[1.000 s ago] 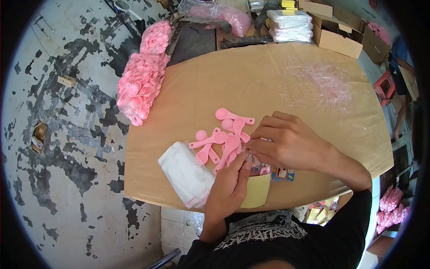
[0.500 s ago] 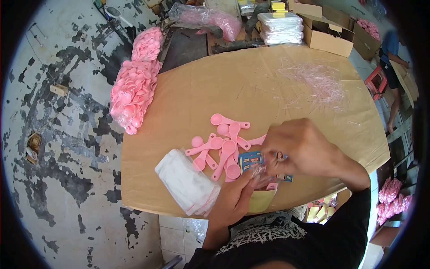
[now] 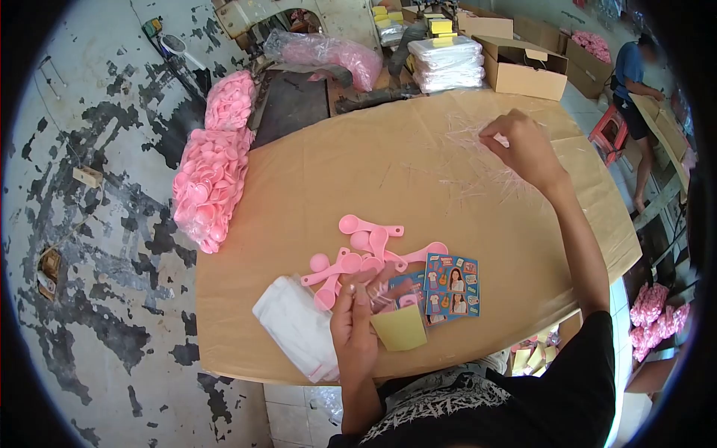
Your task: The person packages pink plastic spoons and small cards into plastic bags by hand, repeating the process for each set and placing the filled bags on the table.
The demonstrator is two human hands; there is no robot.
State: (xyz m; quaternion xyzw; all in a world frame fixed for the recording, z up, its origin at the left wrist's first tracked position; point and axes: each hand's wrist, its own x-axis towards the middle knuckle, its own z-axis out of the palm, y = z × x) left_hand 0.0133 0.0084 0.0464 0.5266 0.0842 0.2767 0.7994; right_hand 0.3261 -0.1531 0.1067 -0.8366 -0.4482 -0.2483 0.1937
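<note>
My left hand (image 3: pixel 354 328) pinches the gathered top of a clear plastic bag that has a yellow card (image 3: pixel 399 328) at its lower end; something pink shows through the film. Just beyond it lie several pink measuring spoons (image 3: pixel 361 224) and a small pink ball (image 3: pixel 320 262). Blue printed cards (image 3: pixel 452 287) with pictures are stacked to the right of the bag. Farther off, my right hand (image 3: pixel 523 148) is over a scattered heap of thin pinkish clear strips (image 3: pixel 467 138), fingertips together; whether a strip is between them cannot be made out.
White plastic sleeves (image 3: pixel 295 325) lie left of my left hand. Big bags of pink spoons (image 3: pixel 211 179) stand at the table's left edge. Clear packs (image 3: pixel 447 63) and an open cardboard box (image 3: pixel 523 69) sit behind the table (image 3: pixel 299 179). Another person (image 3: pixel 633 89) works at far right.
My right hand has left the bag and reached away to the heap of strips. My left hand, still on the bag, has shifted slightly left. The blue cards are now uncovered.
</note>
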